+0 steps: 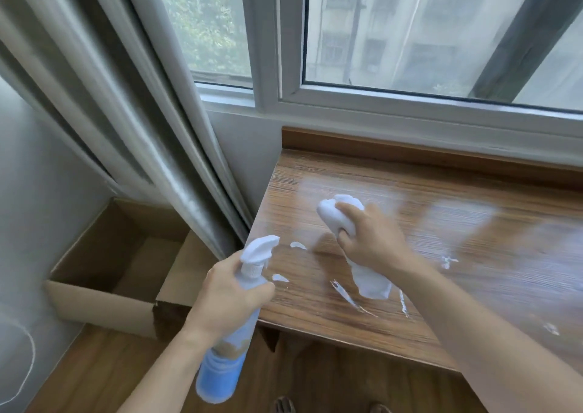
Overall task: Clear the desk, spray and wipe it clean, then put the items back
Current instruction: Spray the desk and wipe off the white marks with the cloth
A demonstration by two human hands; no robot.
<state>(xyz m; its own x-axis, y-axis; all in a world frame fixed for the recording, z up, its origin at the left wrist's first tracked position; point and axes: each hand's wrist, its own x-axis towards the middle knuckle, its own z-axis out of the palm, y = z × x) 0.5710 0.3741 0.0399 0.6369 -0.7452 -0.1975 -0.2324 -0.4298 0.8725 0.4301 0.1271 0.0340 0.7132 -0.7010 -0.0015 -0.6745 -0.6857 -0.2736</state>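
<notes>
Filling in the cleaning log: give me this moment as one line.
stage: wiping | left hand: grips spray bottle off desk edge | right hand: presses white cloth on desk | foam streaks remain

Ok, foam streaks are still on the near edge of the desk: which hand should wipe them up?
Right. The right hand already grips the white cloth on the desk, just beyond the foam streaks. The left hand is occupied holding the spray bottle off the desk's left edge.
</notes>
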